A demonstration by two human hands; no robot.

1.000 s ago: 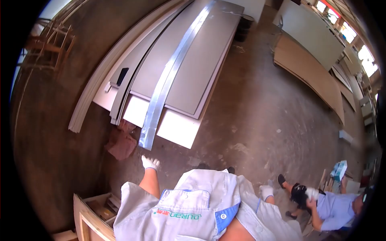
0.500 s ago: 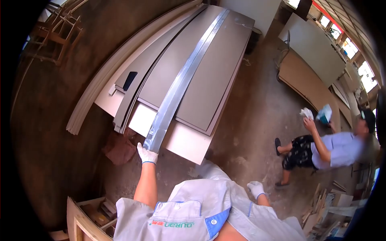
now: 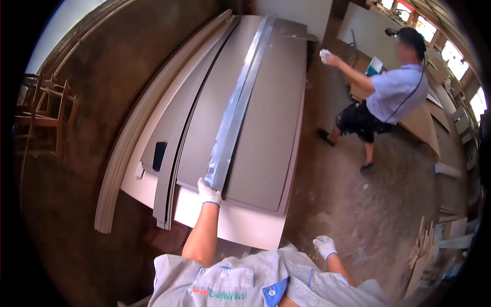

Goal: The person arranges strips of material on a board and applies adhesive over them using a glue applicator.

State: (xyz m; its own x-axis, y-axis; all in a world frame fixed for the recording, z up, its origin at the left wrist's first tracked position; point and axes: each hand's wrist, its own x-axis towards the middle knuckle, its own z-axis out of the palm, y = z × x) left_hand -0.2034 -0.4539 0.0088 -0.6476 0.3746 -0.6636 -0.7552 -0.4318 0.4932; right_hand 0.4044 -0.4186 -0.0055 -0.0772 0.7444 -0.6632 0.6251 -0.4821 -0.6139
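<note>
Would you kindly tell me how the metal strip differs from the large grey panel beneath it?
The metal strip is shiny and silvery; the grey panel is matte. The strip is narrow, the panel much broader. The strip is over the panel, its near end at the left hand; the panel is over a pale board. Both are long.

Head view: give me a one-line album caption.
Gloved left hand at the near end of a long, shiny strip stretched over stacked panels.
</note>
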